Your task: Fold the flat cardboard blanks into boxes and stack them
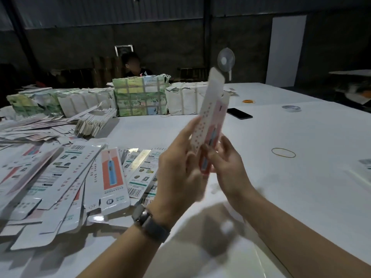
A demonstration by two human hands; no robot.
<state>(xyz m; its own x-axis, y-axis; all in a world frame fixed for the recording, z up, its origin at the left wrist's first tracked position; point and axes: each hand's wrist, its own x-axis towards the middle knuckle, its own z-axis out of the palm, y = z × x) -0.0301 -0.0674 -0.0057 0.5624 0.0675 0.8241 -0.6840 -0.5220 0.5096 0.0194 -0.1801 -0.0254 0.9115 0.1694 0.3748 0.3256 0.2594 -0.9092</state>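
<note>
Dim room, dark far walls; the light falls mostly on the broad white table top [281, 137], which looks pale and flat. Soft shadows of the arms lie near the bottom edge. Motion blur smears the left hand [180, 157] and right hand [226, 165]. Straight lines bow toward the edges.

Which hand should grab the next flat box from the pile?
Probably the left hand. The pile of flat blanks lies on its side of the table, while the right hand grips the bottom of the box.
</note>
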